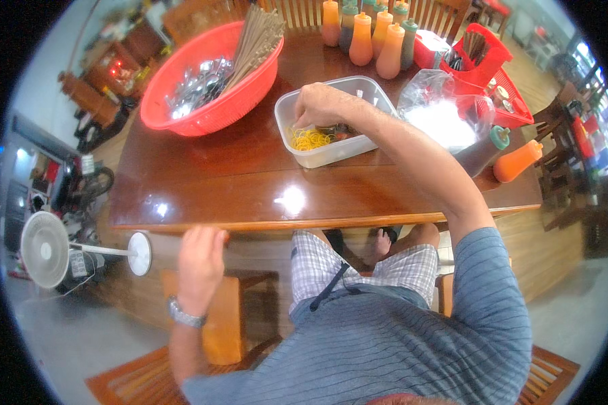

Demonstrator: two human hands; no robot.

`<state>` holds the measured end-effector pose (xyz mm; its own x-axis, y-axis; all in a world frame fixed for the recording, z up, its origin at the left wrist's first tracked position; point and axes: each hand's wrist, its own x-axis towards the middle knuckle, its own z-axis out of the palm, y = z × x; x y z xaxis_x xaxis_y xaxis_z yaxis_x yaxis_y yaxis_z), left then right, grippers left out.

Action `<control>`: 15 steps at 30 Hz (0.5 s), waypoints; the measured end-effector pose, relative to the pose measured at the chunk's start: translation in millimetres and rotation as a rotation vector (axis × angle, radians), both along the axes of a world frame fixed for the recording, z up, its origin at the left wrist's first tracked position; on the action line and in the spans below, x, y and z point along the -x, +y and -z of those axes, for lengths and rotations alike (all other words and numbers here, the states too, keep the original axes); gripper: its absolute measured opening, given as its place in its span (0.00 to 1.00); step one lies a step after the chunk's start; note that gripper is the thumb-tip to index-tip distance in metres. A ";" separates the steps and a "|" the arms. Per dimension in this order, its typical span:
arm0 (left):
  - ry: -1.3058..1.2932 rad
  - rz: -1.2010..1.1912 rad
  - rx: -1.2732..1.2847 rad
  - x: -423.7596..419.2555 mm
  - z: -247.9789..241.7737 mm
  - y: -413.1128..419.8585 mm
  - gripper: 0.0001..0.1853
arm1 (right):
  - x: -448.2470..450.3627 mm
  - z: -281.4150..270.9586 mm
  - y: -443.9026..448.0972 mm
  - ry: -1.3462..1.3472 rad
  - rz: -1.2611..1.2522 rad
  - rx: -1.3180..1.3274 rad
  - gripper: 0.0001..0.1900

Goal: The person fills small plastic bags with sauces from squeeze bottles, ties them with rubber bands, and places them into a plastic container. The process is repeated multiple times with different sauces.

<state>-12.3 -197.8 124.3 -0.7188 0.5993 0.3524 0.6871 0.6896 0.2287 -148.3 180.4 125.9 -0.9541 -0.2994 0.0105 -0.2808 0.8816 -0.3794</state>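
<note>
My right hand (321, 104) reaches over a translucent plastic container (352, 153) on the table. Its fingers point down beside a heap of yellow rubber bands (311, 139). Whether any band is between the fingertips is hidden. Darker small items, partly covered by my forearm, share the container with the bands. My left hand (201, 266), slightly blurred and wearing a metal-banded wristwatch (185, 314), is by the table's front edge. Its fingers lie close together, and I cannot make out what the palm side holds.
On the wooden table (218, 187), a red plastic basket (253, 93) holds metal cutlery (202, 83) and chopsticks (256, 48). Several sauce bottles (362, 40) stand at the back. Clear plastic bags (441, 114) and a red caddy (486, 66) are at right. A fan (45, 250) stands left.
</note>
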 end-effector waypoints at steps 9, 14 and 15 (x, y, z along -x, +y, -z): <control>0.219 0.154 0.125 6.0 -59.1 23.9 0.04 | -50.6 -24.8 24.0 0.032 0.188 0.386 0.16; 0.270 0.130 -0.027 8.9 -82.9 46.3 0.09 | -108.6 -38.7 16.1 0.114 0.127 0.474 0.14; 0.246 0.130 -0.055 8.5 -86.3 52.2 0.09 | -119.7 -37.5 15.8 0.132 0.117 0.509 0.14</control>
<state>-20.8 -145.6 210.6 -0.5255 0.6561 0.5417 0.8088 0.5828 0.0786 -28.7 196.2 163.5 -0.9613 -0.1174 0.2491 -0.2665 0.6238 -0.7347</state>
